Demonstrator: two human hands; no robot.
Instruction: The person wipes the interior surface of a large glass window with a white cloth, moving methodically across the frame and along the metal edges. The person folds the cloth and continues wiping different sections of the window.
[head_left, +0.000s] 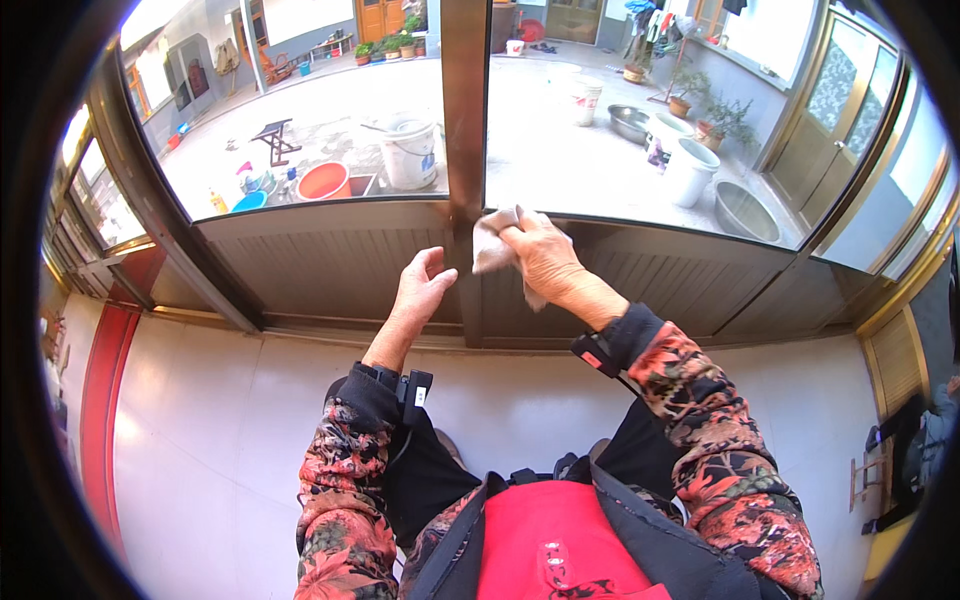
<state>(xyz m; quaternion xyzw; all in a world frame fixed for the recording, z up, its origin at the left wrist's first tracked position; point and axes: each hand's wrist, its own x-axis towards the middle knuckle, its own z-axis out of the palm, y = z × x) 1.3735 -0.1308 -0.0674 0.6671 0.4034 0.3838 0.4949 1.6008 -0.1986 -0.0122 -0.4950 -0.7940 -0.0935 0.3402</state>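
A pale cloth is bunched in my right hand, against the lower edge of the right window pane beside the metal mullion. Part of the cloth hangs below my palm. To the left, my left hand holds nothing, its thumb and fingers apart, in front of the ribbed lower panel. Whether it touches the panel I cannot tell. The left pane stands above that panel. Both my wrists carry small black devices.
A pale tiled floor lies under me, with a red strip at left. At the far right a person sits near a wooden stool. Beyond the glass are buckets, an orange basin and a folding stool.
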